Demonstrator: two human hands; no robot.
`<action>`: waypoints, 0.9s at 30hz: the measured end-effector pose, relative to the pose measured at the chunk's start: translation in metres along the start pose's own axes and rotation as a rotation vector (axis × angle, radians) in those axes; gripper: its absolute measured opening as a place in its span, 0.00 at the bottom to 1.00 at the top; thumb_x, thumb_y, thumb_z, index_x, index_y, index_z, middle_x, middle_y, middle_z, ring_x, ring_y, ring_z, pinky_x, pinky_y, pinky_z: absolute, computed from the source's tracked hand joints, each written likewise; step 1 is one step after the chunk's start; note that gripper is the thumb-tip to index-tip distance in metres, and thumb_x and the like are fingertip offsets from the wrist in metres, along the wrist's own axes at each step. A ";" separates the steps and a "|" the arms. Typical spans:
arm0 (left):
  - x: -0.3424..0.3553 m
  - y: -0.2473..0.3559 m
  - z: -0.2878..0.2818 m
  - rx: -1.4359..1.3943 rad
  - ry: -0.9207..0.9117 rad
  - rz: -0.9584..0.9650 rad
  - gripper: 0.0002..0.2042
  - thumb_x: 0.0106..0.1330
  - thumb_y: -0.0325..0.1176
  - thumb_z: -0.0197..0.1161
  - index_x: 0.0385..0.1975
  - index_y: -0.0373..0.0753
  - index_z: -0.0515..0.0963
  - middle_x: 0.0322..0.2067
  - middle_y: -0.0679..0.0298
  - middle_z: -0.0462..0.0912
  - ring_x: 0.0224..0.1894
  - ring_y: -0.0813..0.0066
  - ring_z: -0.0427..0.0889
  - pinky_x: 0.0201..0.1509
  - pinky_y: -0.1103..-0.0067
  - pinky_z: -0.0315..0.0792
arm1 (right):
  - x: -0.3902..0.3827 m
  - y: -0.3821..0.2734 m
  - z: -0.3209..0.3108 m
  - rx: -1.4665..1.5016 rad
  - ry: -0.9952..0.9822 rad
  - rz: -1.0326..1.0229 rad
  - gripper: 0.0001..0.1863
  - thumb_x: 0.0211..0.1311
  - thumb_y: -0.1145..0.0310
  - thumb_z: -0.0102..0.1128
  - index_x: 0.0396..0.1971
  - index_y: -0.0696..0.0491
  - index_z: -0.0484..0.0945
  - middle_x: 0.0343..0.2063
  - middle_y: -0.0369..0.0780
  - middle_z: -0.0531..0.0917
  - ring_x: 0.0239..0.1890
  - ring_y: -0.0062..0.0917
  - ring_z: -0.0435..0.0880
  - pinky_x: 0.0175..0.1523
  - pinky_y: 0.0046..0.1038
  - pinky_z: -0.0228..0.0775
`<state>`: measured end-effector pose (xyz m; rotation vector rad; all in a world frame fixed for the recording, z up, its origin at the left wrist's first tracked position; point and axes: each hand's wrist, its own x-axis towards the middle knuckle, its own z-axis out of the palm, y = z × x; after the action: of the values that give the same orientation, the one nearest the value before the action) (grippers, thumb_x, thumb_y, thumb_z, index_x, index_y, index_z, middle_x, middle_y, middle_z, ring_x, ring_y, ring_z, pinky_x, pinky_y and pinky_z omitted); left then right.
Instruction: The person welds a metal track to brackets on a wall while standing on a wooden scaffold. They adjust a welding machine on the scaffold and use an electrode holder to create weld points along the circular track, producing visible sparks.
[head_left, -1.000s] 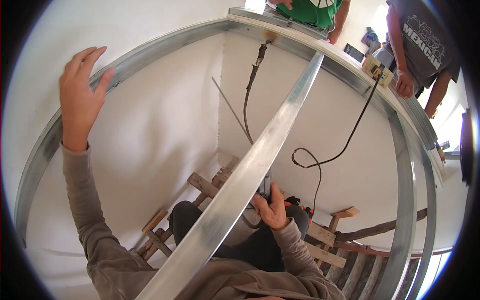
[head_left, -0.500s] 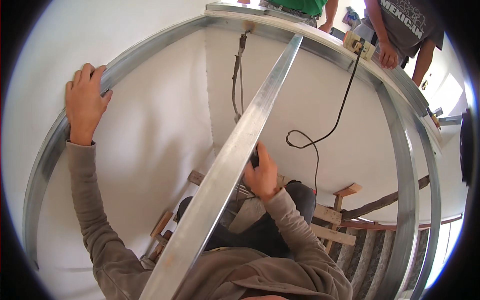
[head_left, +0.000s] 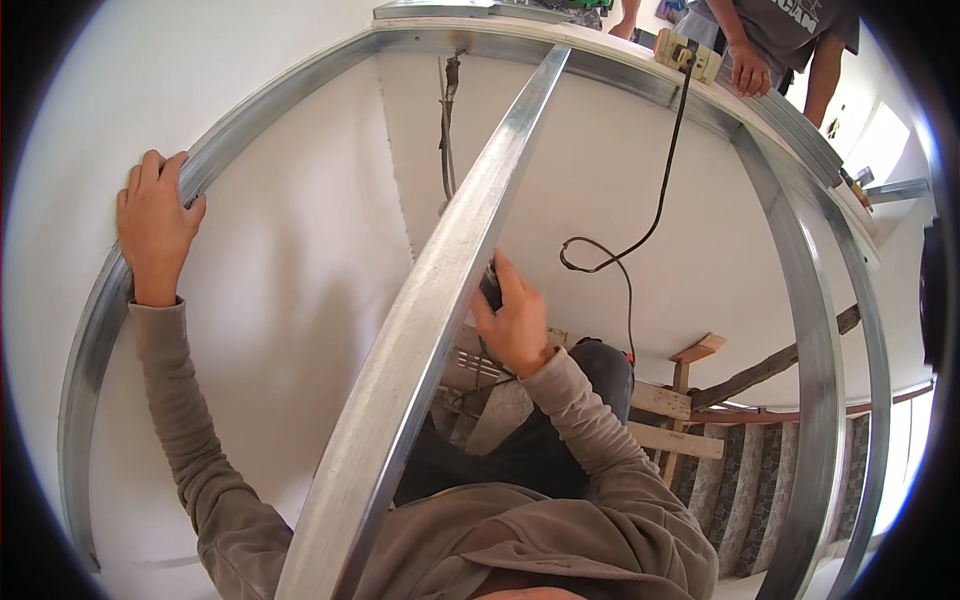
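A rail is gripped by the left hand, and a dark tool is held behind a metal bar.

The wall rail [head_left: 287,87] is clasped by the left hand [head_left: 158,222], fingers slightly parted over its top and thumb bent at its inner edge. The dark tool [head_left: 491,290] is enclosed by the curled fingers and thumb of the right hand [head_left: 515,322], just right of the slanting metal bar [head_left: 430,290]; it is partly hidden by the bar and hand, so its kind cannot be told. A pale socket box [head_left: 688,55] is set on the far ledge, with a black cord [head_left: 664,190] hung from it in a loop. A co-worker's hand [head_left: 748,70] is rested beside the box. Wooden planks [head_left: 675,440] are seen below.
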<state>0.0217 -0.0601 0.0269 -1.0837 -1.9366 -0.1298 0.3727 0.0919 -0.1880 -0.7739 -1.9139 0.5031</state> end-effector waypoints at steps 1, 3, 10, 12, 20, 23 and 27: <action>0.000 0.001 0.000 -0.006 0.005 0.004 0.26 0.53 0.33 0.75 0.55 0.45 0.80 0.47 0.67 0.76 0.52 0.67 0.77 0.51 0.69 0.71 | 0.004 0.003 0.001 -0.024 -0.010 0.017 0.27 0.66 0.67 0.64 0.61 0.61 0.71 0.44 0.54 0.85 0.41 0.52 0.85 0.44 0.43 0.79; 0.000 0.001 -0.001 -0.012 0.011 0.010 0.26 0.53 0.33 0.75 0.55 0.45 0.80 0.47 0.67 0.76 0.52 0.67 0.77 0.51 0.69 0.71 | 0.006 0.008 0.003 -0.046 -0.018 0.034 0.27 0.65 0.68 0.65 0.61 0.61 0.71 0.43 0.54 0.85 0.42 0.52 0.85 0.44 0.43 0.79; -0.001 0.002 -0.003 0.000 -0.001 -0.006 0.26 0.54 0.34 0.75 0.55 0.45 0.80 0.46 0.67 0.77 0.52 0.67 0.77 0.53 0.69 0.72 | 0.014 0.000 -0.002 0.023 -0.016 0.059 0.27 0.65 0.68 0.65 0.61 0.62 0.71 0.46 0.55 0.84 0.42 0.52 0.86 0.45 0.43 0.79; -0.001 0.003 -0.003 0.000 0.007 -0.010 0.26 0.54 0.34 0.75 0.55 0.45 0.80 0.46 0.67 0.77 0.52 0.67 0.77 0.53 0.69 0.72 | 0.015 0.003 -0.001 0.010 -0.049 0.120 0.27 0.65 0.68 0.66 0.61 0.62 0.71 0.46 0.55 0.84 0.42 0.51 0.86 0.45 0.43 0.80; -0.001 -0.001 0.002 0.007 0.031 0.004 0.25 0.54 0.34 0.75 0.55 0.46 0.81 0.46 0.67 0.77 0.51 0.66 0.77 0.52 0.69 0.73 | 0.028 0.000 -0.007 0.051 -0.052 0.172 0.27 0.64 0.68 0.65 0.61 0.63 0.71 0.42 0.55 0.85 0.40 0.51 0.86 0.43 0.44 0.79; -0.001 -0.002 0.005 0.008 0.012 -0.006 0.26 0.54 0.35 0.75 0.56 0.46 0.81 0.45 0.67 0.77 0.50 0.66 0.78 0.52 0.69 0.73 | 0.013 0.005 -0.004 0.012 0.028 -0.004 0.27 0.65 0.67 0.65 0.61 0.61 0.71 0.43 0.54 0.85 0.40 0.50 0.86 0.43 0.44 0.79; -0.001 0.003 0.001 -0.007 0.013 0.002 0.26 0.54 0.35 0.75 0.56 0.46 0.81 0.45 0.66 0.76 0.50 0.65 0.78 0.52 0.69 0.74 | 0.004 -0.010 -0.004 0.007 0.018 -0.009 0.27 0.65 0.66 0.65 0.62 0.58 0.72 0.45 0.53 0.85 0.39 0.49 0.86 0.42 0.44 0.78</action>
<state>0.0235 -0.0583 0.0241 -1.0868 -1.9242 -0.1418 0.3719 0.0873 -0.1772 -0.7630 -1.8974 0.4951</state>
